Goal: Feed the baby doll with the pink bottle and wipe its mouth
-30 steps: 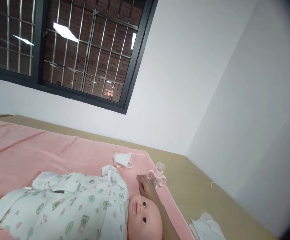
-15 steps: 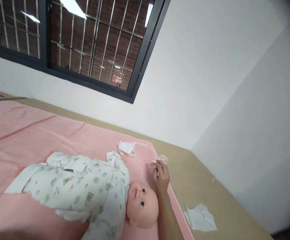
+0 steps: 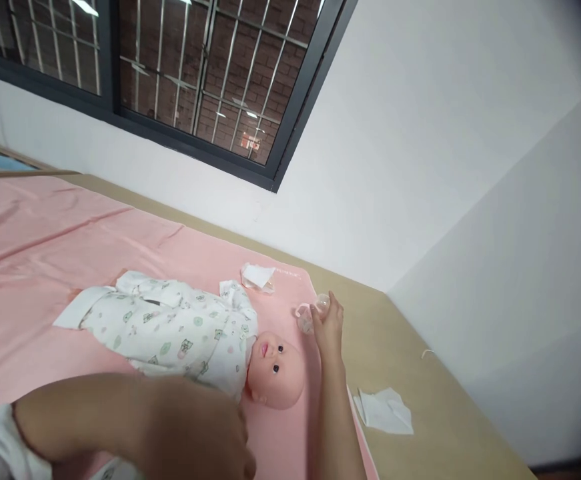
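A baby doll [image 3: 276, 373] lies on its back on a pink sheet [image 3: 70, 223], dressed in a white patterned outfit [image 3: 170, 333]. Beyond its head, at the sheet's right edge, my right hand [image 3: 329, 330] has its thumb and fingers around a clear plastic dome-shaped cap [image 3: 323, 304]. Just left of the cap is a clear plastic piece with a pink ring [image 3: 304, 319]; whether the two are joined I cannot tell. My left hand [image 3: 195, 430] is blurred in the foreground, over the doll's near arm. Its fingers are mostly hidden from me.
A small white-topped packet [image 3: 258, 276] lies on the sheet near the doll's far arm. Folded white tissue [image 3: 385, 410] rests on the tan surface [image 3: 400, 333] at right. Behind stand white walls [image 3: 395, 133] and a barred window [image 3: 210, 73].
My left hand has come in from the lower left across the doll's near side. The right hand's fingers have shifted around the clear cap, showing more of the pink-ringed piece. The view has tilted slightly.
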Motion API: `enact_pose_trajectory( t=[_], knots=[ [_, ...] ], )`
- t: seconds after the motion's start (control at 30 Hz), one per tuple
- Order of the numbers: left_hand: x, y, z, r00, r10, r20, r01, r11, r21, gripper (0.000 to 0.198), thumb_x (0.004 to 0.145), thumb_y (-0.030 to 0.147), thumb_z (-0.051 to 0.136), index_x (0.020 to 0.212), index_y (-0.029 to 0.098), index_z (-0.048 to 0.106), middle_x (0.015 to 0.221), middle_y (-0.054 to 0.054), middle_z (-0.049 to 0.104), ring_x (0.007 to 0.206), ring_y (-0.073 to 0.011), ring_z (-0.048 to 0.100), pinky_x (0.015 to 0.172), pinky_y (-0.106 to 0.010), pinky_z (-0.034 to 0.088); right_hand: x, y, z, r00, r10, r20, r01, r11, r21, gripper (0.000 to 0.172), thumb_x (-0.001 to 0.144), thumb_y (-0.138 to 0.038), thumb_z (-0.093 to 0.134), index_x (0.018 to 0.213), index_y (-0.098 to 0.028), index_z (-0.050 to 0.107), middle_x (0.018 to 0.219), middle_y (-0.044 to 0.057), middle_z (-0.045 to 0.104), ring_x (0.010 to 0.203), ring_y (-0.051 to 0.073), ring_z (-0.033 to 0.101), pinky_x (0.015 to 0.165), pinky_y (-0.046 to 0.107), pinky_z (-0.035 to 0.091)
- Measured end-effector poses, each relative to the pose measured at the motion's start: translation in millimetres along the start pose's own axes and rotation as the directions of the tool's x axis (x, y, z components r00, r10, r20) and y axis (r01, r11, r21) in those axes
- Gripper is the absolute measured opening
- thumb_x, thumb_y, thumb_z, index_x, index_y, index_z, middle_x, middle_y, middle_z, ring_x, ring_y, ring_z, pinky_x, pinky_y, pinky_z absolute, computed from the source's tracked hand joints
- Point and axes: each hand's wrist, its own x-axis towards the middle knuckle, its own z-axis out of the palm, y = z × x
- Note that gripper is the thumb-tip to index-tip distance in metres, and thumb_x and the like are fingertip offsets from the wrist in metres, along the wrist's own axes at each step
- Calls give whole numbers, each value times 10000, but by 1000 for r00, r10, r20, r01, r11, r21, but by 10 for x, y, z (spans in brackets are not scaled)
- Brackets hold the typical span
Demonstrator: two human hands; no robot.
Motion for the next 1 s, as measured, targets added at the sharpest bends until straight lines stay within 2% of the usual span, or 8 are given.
enact_pose_trajectory(
  t=[0.1, 0.17, 0.3, 0.43, 0.57, 0.7, 0.83, 1.0],
  knots=[
    [167, -105, -315, 968, 169, 184, -184, 980, 70, 348, 790, 188, 651, 1136, 228, 630, 888, -31, 716, 815, -208, 655, 788, -295, 489, -9, -125, -47, 998, 59, 10, -58, 997, -46, 545, 799, -452, 499, 1251, -147, 514, 1210, 169, 494, 1124, 284, 509, 978, 478, 416],
    [265, -201, -472, 973, 152, 174, -165, 984, 62, 323, 843, 226, 627, 1162, 185, 605, 1064, -62, 692, 929, -209, 640, 848, -283, 480, -5, -227, -98, 994, 108, 21, -106, 992, -68, 522, 778, -453, 523, 1202, -151, 557, 1200, 160, 516, 1048, 271, 551, 924, 461, 455],
    [339, -431, -527, 995, -12, -102, 26, 990, 136, 230, 903, 189, 529, 1122, 199, 598, 1198, -57, 638, 1051, -194, 600, 901, -285, 464, 32, -498, -178, 985, 144, -91, -139, 989, 60, 544, 736, -498, 604, 1150, -147, 573, 1159, 139, 584, 976, 238, 587, 846, 412, 509],
    [356, -668, -391, 912, -93, -400, 234, 919, 318, 334, 885, 132, 512, 1217, 170, 531, 1249, -99, 594, 1132, -231, 554, 946, -369, 450, 45, -956, -233, 962, 238, -131, -194, 940, 280, 535, 686, -493, 686, 1082, -154, 565, 1092, 115, 613, 915, 201, 600, 724, 332, 543],
    [401, -820, -322, 878, -106, -468, 327, 845, 423, 526, 849, 138, 550, 1353, 151, 401, 1369, -137, 486, 1251, -264, 451, 1016, -404, 395, -69, -1506, -253, 969, 242, -40, -196, 861, 470, 532, 670, -470, 719, 1083, -172, 565, 1127, 106, 601, 936, 190, 605, 657, 271, 535],
    [399, -886, -360, 874, -163, -458, 414, 744, 524, 554, 875, 174, 516, 1398, 130, 340, 1285, -156, 533, 1221, -285, 466, 1094, -508, 257, -254, -1893, -238, 970, 210, 126, -244, 779, 578, 497, 723, -446, 686, 1137, -191, 581, 1173, 104, 598, 960, 186, 617, 763, 318, 552],
    [356, -907, -443, 849, -303, -433, 496, 739, 456, 606, 807, 197, 592, 1359, 82, 371, 1126, -120, 611, 1107, -256, 539, 1103, -483, 235, -361, -2048, -229, 949, 185, 256, -307, 733, 607, 438, 691, -401, 732, 1063, -205, 609, 1171, 84, 596, 966, 185, 626, 790, 324, 560],
    [351, -868, -531, 835, -417, -358, 541, 739, 402, 428, 745, 151, 552, 1171, 112, 527, 1030, -92, 628, 1039, -254, 572, 1004, -438, 336, -351, -2067, -262, 909, 140, 393, -371, 703, 607, 536, 648, -323, 780, 1139, -244, 579, 1199, 56, 607, 987, 174, 629, 812, 311, 564]
  ],
)
